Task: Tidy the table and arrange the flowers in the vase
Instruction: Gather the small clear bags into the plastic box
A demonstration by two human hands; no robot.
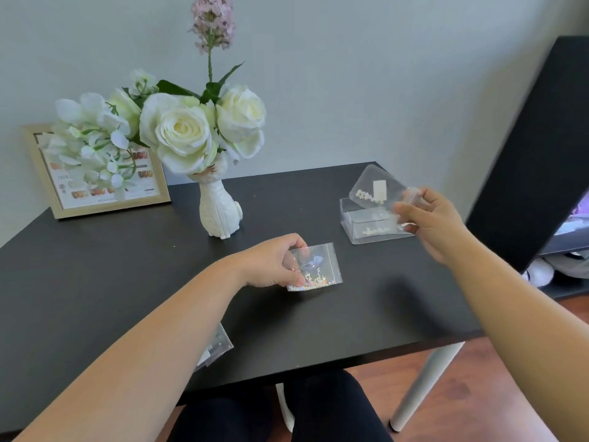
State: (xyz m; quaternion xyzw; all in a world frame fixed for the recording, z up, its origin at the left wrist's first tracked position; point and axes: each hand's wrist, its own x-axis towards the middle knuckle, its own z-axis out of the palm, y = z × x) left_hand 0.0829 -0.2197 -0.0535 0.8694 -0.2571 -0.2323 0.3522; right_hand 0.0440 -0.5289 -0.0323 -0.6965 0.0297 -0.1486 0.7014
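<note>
Two bare hands work over a black surface [95,266]: the left hand [271,260] pinches a small clear bag of coloured sequins [315,266] lying near centre, the right hand [430,224] grips another clear bag [376,186] above a clear box [369,224], while white flowers [181,129] stand in a white vase [218,208] at far left.

My left hand [271,261] pinches a glitter bag [317,267] on the table [95,266]; my right hand [430,223] holds a clear bag [377,186] over the box [366,226].

The picture frame [95,173] stands left of the vase [220,208], the clear box [369,224] to its right. One bag [314,267] lies in front of the vase, another [213,346] nearer the table's [95,266] front edge.
</note>
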